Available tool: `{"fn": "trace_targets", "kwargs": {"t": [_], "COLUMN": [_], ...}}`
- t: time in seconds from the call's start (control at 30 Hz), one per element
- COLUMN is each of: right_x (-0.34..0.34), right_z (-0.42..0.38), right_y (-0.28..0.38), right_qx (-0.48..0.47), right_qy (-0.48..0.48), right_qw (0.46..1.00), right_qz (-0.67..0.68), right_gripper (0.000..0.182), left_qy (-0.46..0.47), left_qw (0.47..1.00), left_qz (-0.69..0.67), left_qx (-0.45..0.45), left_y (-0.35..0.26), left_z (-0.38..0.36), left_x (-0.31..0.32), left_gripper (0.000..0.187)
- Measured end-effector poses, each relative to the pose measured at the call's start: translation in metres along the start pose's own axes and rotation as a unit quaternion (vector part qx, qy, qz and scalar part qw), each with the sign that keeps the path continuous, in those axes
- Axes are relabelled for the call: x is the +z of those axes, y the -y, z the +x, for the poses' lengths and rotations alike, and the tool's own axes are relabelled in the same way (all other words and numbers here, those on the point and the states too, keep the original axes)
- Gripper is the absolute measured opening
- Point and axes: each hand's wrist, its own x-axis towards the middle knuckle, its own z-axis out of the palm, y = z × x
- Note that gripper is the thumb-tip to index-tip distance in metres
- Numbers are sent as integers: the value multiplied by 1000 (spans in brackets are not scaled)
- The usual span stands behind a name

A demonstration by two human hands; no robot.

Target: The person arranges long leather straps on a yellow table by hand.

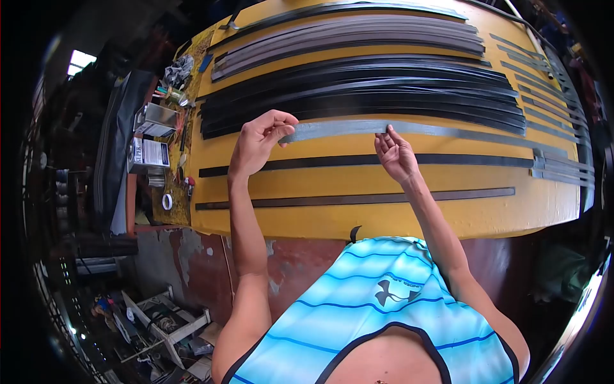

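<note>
A long grey strip [345, 127] is stretched between my two hands above the yellow table [358, 182]. Its left end is pinched in the fingers of my left hand [261, 141]. Farther right, my right hand [396, 152] grips the strip between thumb and fingers, and the rest of it runs on toward the table's right side. Just below my hands lies a black strip [320, 162]. Nearer the front edge is a thin brown strip [358, 200]. Beyond my hands, a thick bundle of black strips [358, 93] spans the table.
Greyish strips [352, 40] are bundled at the back. Short grey strips [543, 96] line the right side. At the left stand metal cans [155, 120], a jar of tools [176, 96] and a white tape roll [167, 201]. A wooden frame [169, 323] is on the lower left.
</note>
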Motion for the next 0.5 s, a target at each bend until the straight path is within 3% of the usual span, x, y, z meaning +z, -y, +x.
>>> {"fn": "trace_targets", "kwargs": {"t": [0.23,0.43,0.5], "right_x": [14,14,1], "right_z": [-16,-33,-33], "right_y": [1,3,2], "right_qx": [-56,-36,-38], "right_qy": [60,-30,-17], "right_qw": [993,979,979], "right_qz": [-90,-198,-199], "right_gripper": [15,16,18], "left_qy": [-50,-71,-66], "left_qw": [997,997,997], "left_qz": [31,0,5], "left_qx": [-58,-37,-36], "left_y": [23,19,16], "left_z": [-16,-20,-21], "left_x": [-13,-4,-2], "left_gripper": [24,27,29]}}
